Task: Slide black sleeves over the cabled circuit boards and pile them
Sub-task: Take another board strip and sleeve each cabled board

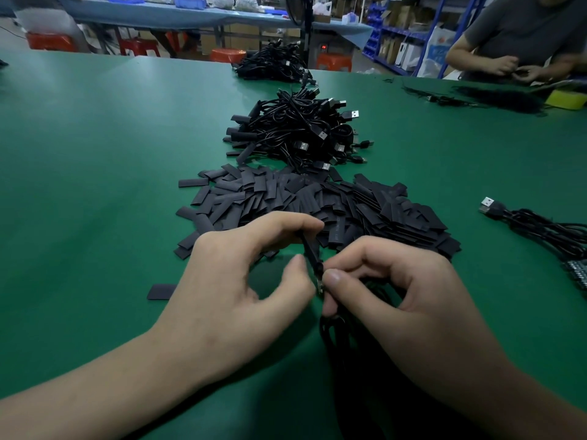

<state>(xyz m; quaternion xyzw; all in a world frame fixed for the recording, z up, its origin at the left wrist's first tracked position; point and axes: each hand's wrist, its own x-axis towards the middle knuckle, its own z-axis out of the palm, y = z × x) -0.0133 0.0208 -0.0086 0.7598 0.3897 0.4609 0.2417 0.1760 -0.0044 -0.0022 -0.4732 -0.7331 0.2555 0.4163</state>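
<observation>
In the head view two hands work low over the green tabletop (95, 160). The left hand (241, 281) has its grip pinched, forefinger and thumb, on one slim black tubing sleeve (311, 249), which is held tilted just above the tabletop. The right hand (413, 296) has its grip pinched on one small cabled circuit board (320, 285) at the sleeve's lower end; thumb and fingers hide nearly all of the board. Its black cable (333, 328) loops down beneath that hand. Just beyond the hands lies one broad heap of flat black sleeves (317, 198), too many to count, its near edge partly covered by the fingers. One stray flat sleeve (162, 292) lies apart on the left. Behind the heap, touching it, stands one tangled pile of black USB cables (305, 131), and a second such pile (273, 63) lies farther back. To the right, well apart, lies one bundle of black USB cables (546, 230). At the far right corner another person (524, 36) in a grey shirt handles something dark with both hands, near a yellow block (568, 98). At least four red stools (333, 61) stand behind the tabletop.
</observation>
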